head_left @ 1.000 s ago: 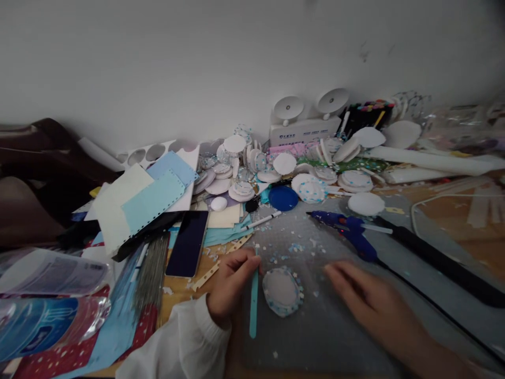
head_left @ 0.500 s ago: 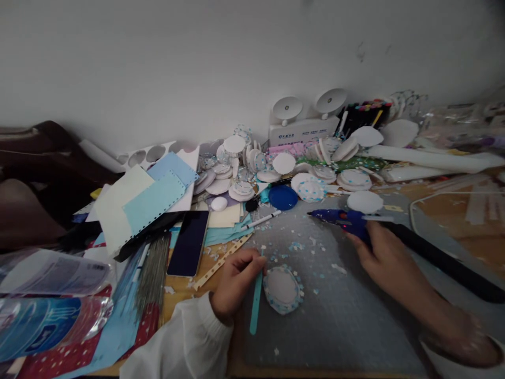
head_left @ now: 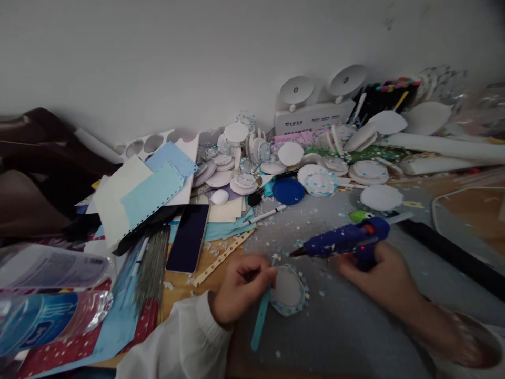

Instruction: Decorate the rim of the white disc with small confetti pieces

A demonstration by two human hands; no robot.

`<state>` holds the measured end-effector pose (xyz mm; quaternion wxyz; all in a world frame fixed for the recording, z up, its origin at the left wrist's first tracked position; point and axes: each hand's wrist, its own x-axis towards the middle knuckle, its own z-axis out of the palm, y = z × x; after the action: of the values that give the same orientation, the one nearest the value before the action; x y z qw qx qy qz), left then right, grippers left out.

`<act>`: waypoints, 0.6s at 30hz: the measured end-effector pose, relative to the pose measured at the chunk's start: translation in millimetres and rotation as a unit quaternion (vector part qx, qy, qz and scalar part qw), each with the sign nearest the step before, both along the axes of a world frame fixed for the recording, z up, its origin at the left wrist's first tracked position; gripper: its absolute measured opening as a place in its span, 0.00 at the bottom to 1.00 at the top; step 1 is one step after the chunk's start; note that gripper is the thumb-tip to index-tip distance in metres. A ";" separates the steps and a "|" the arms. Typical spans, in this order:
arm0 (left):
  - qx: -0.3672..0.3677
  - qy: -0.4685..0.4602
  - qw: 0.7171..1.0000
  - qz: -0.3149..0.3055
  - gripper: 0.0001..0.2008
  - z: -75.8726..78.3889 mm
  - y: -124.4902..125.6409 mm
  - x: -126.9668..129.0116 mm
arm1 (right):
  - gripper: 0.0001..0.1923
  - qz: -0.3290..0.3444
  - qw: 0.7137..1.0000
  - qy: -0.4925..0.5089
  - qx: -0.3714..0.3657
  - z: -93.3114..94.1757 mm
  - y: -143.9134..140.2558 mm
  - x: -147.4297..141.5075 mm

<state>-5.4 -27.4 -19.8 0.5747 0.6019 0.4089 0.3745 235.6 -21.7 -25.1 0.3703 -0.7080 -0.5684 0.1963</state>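
Note:
My left hand (head_left: 245, 287) is closed in a pinch on a flat turquoise stick (head_left: 259, 326), whose lower end slants down over the grey mat. Just right of those fingertips lies a round white disc (head_left: 288, 288) edged with small blue and white bits. In my right hand (head_left: 389, 273) is a blue glue gun (head_left: 342, 239) with a small red light lit. Its dark nozzle points left, above the disc and close to the stick's top end. A clear glue stick pokes out of its back.
On the grey cutting mat (head_left: 335, 337) are scattered paper bits. A phone (head_left: 188, 238), a punched paper strip (head_left: 224, 258) and bottles (head_left: 43, 321) lie left. White discs (head_left: 236, 176) pile up behind, beside a blue lid (head_left: 289, 191). A black bar (head_left: 450, 255) lies right.
My right hand has lifted the glue gun off the mat and brought it left towards the stick, uncovering a small green item behind. My left hand keeps its pinch, shifted slightly right. The view has turned a little.

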 end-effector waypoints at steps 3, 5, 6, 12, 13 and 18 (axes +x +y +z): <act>0.022 0.017 0.999 -0.026 0.23 1.7 -0.9 1.7 | 0.12 0.016 1.000 -0.022 0.014 -3.8 -3.4 2.8; 0.029 0.023 0.998 -0.041 0.23 2.1 -1.5 2.4 | 0.12 0.012 0.999 -0.031 0.015 -4.2 -3.3 4.7; 0.030 0.025 0.998 -0.045 0.23 2.2 -1.8 2.6 | 0.12 0.010 0.999 -0.032 0.013 -4.3 -3.1 5.3; 0.032 0.030 0.998 -0.053 0.22 2.7 -3.3 2.9 | 0.14 0.016 0.999 -0.044 -0.017 -9.3 -4.2 9.2; 0.030 0.030 0.998 -0.052 0.22 2.9 -3.4 2.9 | 0.14 0.015 0.998 -0.049 -0.019 -10.9 -4.5 10.2; 0.033 0.025 0.998 -0.054 0.22 4.2 -2.9 3.6 | 0.15 0.018 0.997 -0.077 -0.006 -17.0 -4.6 13.3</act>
<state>-1.9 -30.3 -15.6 0.5636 0.6508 0.3778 0.3407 248.9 -26.3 -42.2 0.3179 -0.7128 -0.6066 0.1513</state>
